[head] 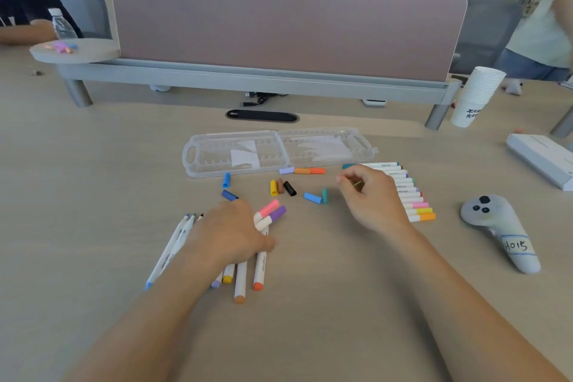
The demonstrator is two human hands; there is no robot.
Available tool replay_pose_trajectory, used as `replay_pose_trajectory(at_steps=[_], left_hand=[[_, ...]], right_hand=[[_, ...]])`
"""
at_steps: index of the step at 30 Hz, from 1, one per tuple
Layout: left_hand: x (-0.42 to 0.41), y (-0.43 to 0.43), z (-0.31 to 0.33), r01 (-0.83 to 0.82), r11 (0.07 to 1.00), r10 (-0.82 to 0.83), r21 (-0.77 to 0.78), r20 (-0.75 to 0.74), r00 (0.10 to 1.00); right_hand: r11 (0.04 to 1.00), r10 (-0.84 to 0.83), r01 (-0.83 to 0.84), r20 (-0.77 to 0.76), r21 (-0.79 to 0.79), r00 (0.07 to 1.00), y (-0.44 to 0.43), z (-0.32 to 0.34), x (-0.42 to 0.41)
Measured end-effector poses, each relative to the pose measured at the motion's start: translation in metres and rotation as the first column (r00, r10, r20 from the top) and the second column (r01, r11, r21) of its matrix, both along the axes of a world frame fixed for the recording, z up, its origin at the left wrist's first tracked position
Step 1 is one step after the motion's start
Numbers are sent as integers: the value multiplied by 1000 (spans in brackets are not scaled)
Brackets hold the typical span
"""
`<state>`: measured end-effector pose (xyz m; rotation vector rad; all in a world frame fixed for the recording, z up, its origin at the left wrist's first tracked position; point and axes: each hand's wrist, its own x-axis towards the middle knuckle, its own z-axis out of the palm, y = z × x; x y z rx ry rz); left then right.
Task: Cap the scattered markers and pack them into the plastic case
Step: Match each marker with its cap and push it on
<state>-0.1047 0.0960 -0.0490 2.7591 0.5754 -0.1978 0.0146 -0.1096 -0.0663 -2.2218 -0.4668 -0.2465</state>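
Observation:
The clear plastic case (235, 170) lies open and flat on the table, holding only paper inserts. Loose caps are scattered in front of it, among them a blue cap (226, 180), a yellow, brown and black trio (281, 187) and a light blue cap (312, 197). My left hand (231, 232) rests on a bunch of uncapped markers (245, 276), fingers curled around them near pink and purple caps (273, 211). My right hand (370, 195) pinches a small green cap (358, 184) beside a neat row of capped markers (412, 195).
Three thin uncapped markers (173, 248) lie left of my left hand. A grey controller (502, 226) sits at the right, with a white box (539, 158) and a paper cup stack (474, 96) behind it. A desk divider (279, 25) stands behind the case; people are around.

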Motion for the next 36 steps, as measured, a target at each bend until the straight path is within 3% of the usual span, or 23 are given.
replay_pose_trajectory(at_steps=[3, 6, 10, 14, 17, 20, 22, 25, 27, 33, 36], left_hand=[[-2, -2, 2, 14, 999, -14, -45, 12, 1000], [-2, 1, 7, 27, 964, -7, -265, 75, 997], [-2, 1, 17, 38, 730, 100, -683, 162, 982], [-4, -1, 20, -10, 580, 198, -814, 130, 972], [-3, -6, 18, 38, 388, 215, -921, 131, 968], [-3, -12, 15, 97, 208, 187, -973, 137, 973], [-4, -15, 12, 113, 144, 142, -983, 134, 981], [-5, -17, 6, 160, 193, 81, -968, 178, 981], [-6, -20, 4, 200, 255, 61, -946, 222, 973], [-8, -27, 6, 252, 353, 12, -901, 273, 962], [-8, -25, 5, 259, 359, 15, -896, 284, 959]], right_hand=[[973, 26, -7, 77, -230, 997, 16, 4, 25], [903, 75, -28, 91, -430, 993, 34, 4, 54], [749, 78, -53, 8, -660, 997, 51, 0, 76], [737, 76, -74, -27, -672, 997, 49, -1, 77], [828, 111, -102, -17, -552, 994, 33, 4, 66], [971, 128, -134, -40, -199, 991, 14, 10, 40], [983, 178, -172, -104, 64, 978, 4, 15, 17], [914, 270, -189, -189, 358, 944, -8, 22, -13], [875, 301, -177, -221, 450, 928, -14, 23, -23], [859, 369, -258, -187, 442, 910, -19, 30, -32], [873, 401, -310, -193, 376, 896, -18, 33, -33]])
